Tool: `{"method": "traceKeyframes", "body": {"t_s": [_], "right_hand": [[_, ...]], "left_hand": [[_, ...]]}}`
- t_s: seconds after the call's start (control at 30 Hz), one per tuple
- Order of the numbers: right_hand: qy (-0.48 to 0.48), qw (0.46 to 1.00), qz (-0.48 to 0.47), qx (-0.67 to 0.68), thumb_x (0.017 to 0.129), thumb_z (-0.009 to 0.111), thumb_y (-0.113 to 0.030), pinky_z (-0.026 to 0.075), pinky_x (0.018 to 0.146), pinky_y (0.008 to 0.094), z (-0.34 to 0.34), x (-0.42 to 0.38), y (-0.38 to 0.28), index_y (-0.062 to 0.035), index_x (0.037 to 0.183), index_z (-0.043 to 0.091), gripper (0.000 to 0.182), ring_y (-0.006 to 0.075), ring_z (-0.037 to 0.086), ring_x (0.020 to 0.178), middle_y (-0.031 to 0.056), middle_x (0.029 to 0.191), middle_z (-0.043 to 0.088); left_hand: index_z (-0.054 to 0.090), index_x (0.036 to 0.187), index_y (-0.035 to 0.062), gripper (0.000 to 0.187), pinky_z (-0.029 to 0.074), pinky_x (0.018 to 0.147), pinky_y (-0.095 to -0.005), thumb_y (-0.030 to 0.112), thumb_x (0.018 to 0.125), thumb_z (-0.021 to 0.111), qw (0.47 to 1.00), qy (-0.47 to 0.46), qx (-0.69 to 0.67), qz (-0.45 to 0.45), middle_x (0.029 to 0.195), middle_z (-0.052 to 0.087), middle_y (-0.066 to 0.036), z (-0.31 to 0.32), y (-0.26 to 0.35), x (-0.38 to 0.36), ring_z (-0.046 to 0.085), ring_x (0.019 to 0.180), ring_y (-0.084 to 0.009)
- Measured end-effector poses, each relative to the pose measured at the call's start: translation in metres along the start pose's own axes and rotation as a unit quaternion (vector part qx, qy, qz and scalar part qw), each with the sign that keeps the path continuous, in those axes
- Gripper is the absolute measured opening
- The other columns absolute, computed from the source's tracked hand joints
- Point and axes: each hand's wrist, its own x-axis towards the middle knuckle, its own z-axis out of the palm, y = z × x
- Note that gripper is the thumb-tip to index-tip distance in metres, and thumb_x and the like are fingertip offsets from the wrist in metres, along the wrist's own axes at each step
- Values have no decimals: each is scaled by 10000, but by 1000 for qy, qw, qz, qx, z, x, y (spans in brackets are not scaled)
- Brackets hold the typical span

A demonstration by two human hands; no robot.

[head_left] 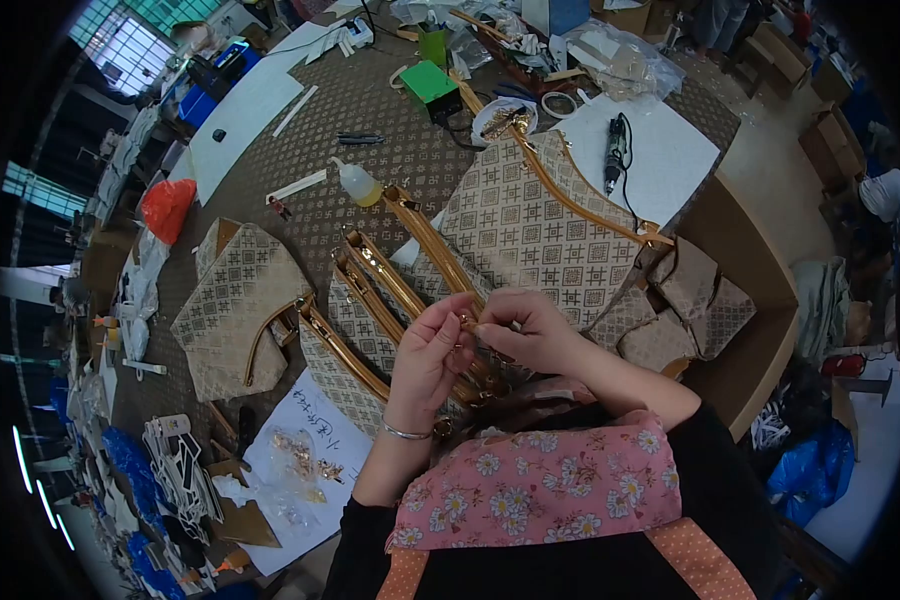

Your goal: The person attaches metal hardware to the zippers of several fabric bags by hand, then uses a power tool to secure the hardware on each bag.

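Observation:
My left hand and my right hand meet at the middle, fingertips pinched together on a small gold-coloured metal fitting. Its exact kind is too small to make out. Beneath and just beyond them stand several patterned handbags with tan leather trim along their top edges. A larger beige handbag with a long tan strap lies past my right hand. To the left another patterned bag rests on its side, its strap curling toward the row.
A cardboard box holding patterned bags stands at the right. Farther back are a squeeze bottle of yellow liquid, a green box, a bowl of metal fittings and a corded tool. Bagged gold hardware lies on paper at lower left.

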Motion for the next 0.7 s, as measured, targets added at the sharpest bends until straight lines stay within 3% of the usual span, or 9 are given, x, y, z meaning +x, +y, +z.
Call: {"method": "traceKeyframes", "body": {"t_s": [0.1, 0.17, 0.37, 0.63, 0.7], "right_hand": [[-1, 1000, 26, 5, 791, 603, -70, 384, 599, 280, 0, 0, -5, -6, 715, 578, 102, 138, 490, 651, 35, 653, 512], [-9, 999, 31, 1, 799, 603, -92, 397, 609, 285, -3, 0, -4, -2, 717, 581, 124, 143, 500, 663, 38, 666, 527], [-2, 999, 33, 8, 808, 601, -92, 374, 581, 272, -1, -2, -3, -4, 699, 579, 141, 132, 482, 631, 29, 647, 499], [1, 999, 35, 9, 816, 599, -98, 369, 565, 270, -4, -2, -5, -7, 697, 582, 151, 120, 478, 620, 19, 642, 494], [-14, 997, 67, 18, 807, 602, -113, 407, 663, 302, -6, -2, -6, -6, 707, 592, 146, 159, 502, 678, 43, 668, 539]], "left_hand": [[564, 1025, 37, 211, 360, 497, -160, 214, 925, 507, 999, -19, -27, -11, 781, 552, 0, 6, -1, 0, 443, 579, -52], [564, 1041, 32, 221, 359, 515, -162, 211, 923, 513, 999, -11, -27, 32, 782, 542, 1, 5, -4, 0, 410, 583, -50], [564, 1053, 37, 223, 347, 510, -162, 208, 918, 519, 996, -59, -47, 56, 862, 573, 1, -5, -12, 4, 416, 580, -45], [556, 1064, 44, 218, 341, 500, -157, 200, 916, 519, 996, -17, -61, 55, 927, 599, -14, 7, -13, 2, 421, 578, -43], [556, 1062, 45, 215, 340, 497, -155, 198, 916, 518, 996, -15, -74, 50, 933, 601, -16, 8, -14, 2, 420, 578, -41]]}}
